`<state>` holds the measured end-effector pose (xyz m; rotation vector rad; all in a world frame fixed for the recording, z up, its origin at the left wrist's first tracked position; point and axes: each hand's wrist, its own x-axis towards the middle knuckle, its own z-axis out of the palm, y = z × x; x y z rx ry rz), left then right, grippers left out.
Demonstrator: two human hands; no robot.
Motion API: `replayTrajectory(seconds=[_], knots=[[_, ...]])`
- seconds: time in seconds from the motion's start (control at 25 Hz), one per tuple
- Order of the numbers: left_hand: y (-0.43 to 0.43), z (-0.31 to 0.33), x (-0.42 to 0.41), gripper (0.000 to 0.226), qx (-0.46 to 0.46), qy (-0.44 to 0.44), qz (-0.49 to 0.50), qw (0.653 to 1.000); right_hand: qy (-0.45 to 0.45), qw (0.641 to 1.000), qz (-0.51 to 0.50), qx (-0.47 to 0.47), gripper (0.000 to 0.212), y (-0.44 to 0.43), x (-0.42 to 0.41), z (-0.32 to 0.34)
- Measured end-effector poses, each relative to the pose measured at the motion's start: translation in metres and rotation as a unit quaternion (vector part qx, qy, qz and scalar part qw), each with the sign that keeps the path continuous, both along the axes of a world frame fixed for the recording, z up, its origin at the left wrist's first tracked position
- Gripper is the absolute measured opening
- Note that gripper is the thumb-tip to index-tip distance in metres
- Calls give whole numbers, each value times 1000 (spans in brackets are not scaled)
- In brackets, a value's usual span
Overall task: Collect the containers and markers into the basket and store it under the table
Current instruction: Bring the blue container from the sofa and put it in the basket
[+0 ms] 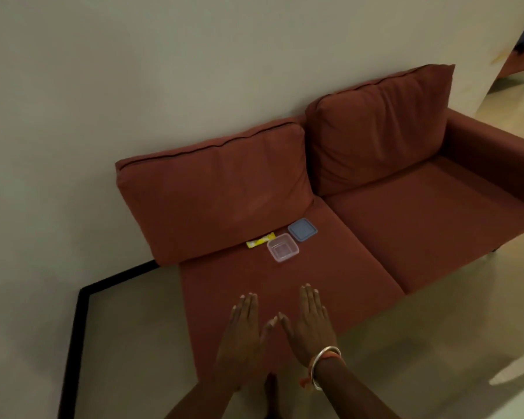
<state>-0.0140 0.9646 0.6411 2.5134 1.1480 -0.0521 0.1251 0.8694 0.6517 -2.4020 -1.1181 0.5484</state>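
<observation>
Left hand (243, 334), right hand (310, 325), flat, empty

Both hands out in front, backs up, palms down. Left hand (244, 331): four fingers straight and held together, pointing forward; thumb spread toward the right hand. Right hand (310, 325): same pose, fingers straight and together, thumb spread toward the left, and it reaches a little further forward. The thumb tips lie just beside each other; contact cannot be told. Neither hand holds anything. The left forearm (194, 400) and right forearm (354, 394) enter from the bottom edge and converge toward the hands. The right wrist carries a bangle (324, 362).
</observation>
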Motion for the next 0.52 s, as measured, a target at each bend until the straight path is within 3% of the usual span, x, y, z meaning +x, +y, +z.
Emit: replayTrajectory(seconds=[0.2, 0.32, 0.44, 0.52], knots=[[105, -43, 95, 128, -37, -11, 11, 999, 1, 999, 2, -46, 82, 98, 79, -21], [161, -56, 136, 130, -108, -22, 35, 993, 16, 996, 33, -81, 79, 149, 121, -37], [206, -76, 168, 103, -152, -17, 82, 985, 54, 989, 65, -121, 68, 208, 150, -52], [237, -104, 188, 80, -185, -19, 100, 978, -8, 988, 115, -100, 49, 257, 170, -83]])
